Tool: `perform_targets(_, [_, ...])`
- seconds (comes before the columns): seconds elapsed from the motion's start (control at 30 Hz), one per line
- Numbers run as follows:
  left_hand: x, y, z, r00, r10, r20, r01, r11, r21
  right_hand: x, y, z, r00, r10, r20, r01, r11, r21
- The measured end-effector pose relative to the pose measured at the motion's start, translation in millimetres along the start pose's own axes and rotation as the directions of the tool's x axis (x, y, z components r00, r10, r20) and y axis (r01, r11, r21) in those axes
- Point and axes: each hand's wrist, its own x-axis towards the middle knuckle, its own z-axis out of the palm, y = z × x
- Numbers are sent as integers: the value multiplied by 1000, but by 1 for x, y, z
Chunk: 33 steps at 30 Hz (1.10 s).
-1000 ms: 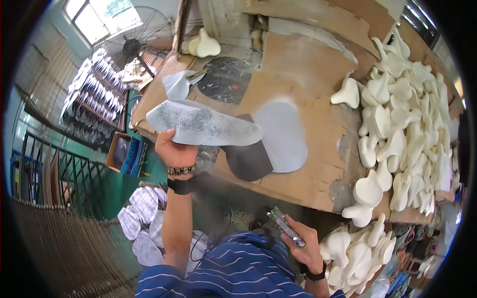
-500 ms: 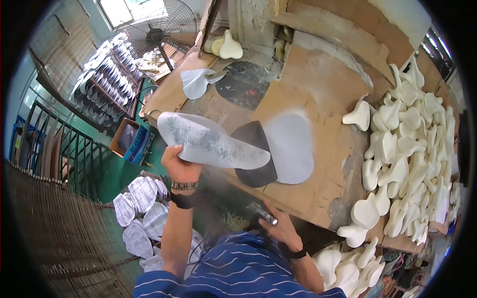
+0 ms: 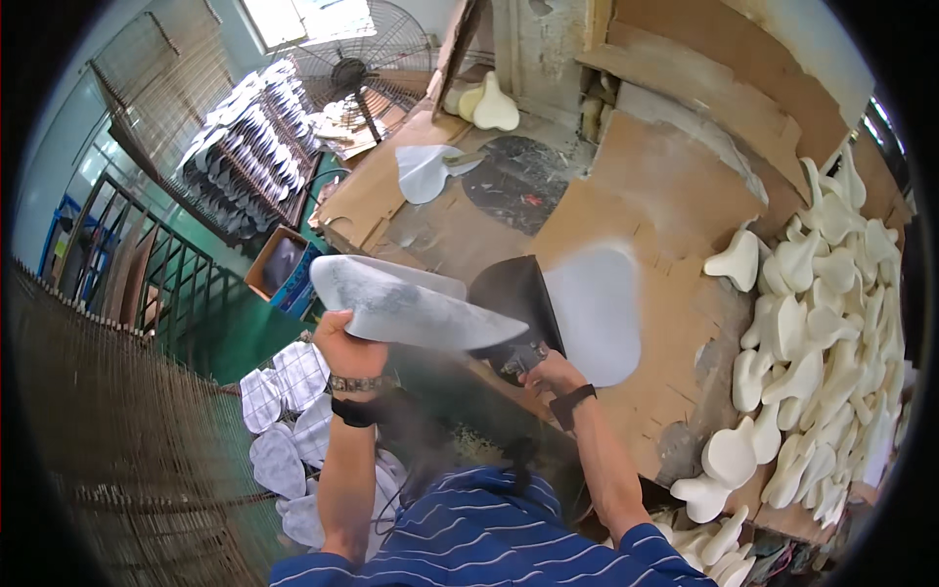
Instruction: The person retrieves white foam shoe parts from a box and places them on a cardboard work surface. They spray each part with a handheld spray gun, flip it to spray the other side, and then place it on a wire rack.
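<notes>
My left hand grips the wide end of a grey-white bicycle saddle cover, holding it up over the table's near left edge. White spray coats most of its face, and its narrow end points right. In my right hand is a spray gun, just below that narrow end. The gun is partly hidden by the fingers. Behind the held cover, a black rounded piece lies on the cardboard, overlapping a pale grey rounded piece.
Cream foam saddle pads are heaped along the right side. A white cut piece lies at the back of the table. A floor fan, a rack of pieces and an open box stand left. Pale pieces lie lower left.
My right hand has raised the spray gun from near my waist up to the cover. White spray now hides most of the cover's grey speckles. The view has shifted slightly.
</notes>
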Motion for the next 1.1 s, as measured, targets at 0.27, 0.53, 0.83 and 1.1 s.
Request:
perform_targets(0.27, [-39, 98, -52, 959, 278, -59, -277, 960, 35, -3, -15, 27, 992, 4, -128, -44, 948, -315])
perform_targets(0.53, [-84, 121, -194, 819, 278, -501, -343, 939, -39, -80, 15, 94, 992, -110, -60, 88, 951, -296])
perform_targets(0.83, [-93, 153, -453, 578, 203, -790, -554, 809, -198, -73, -8, 185, 982, 159, -106, -190, 749, -635])
perform_targets(1.1, [-53, 239, -579, 426, 349, -835, -613, 790, 17, 21, -44, 297, 933, 349, -88, -302, 624, -720])
